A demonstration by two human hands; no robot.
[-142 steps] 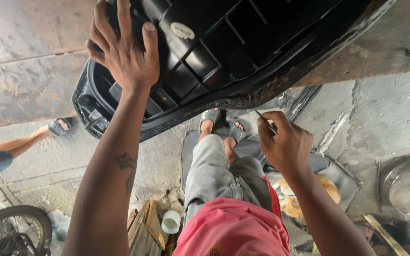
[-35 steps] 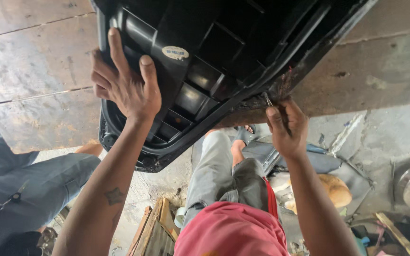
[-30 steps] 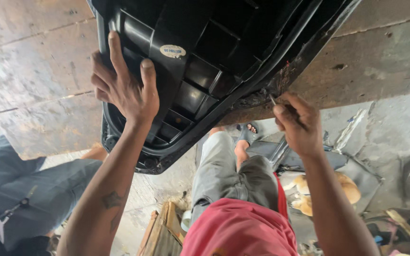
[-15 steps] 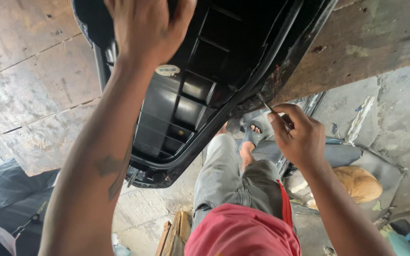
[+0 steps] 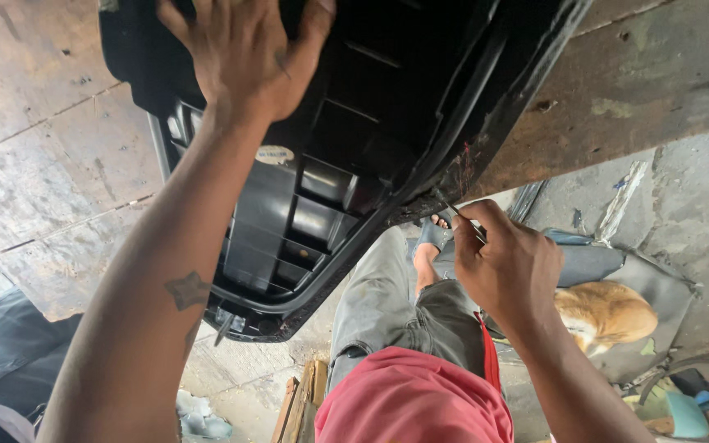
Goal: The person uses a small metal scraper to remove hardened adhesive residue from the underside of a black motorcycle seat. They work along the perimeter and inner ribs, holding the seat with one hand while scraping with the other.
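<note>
Left hand spread flat on ribbed underside of black plastic seat base, propped above lap. Right hand pinches thin metal tool at the torn edge. Base looks stiff, light, bulky; best held by rim or ribs.

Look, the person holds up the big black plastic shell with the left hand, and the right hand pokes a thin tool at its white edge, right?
Nearly. In the head view the shell's edge is black, not white. The left hand does press on the shell, and the right hand does hold a thin tool at that edge.
</note>
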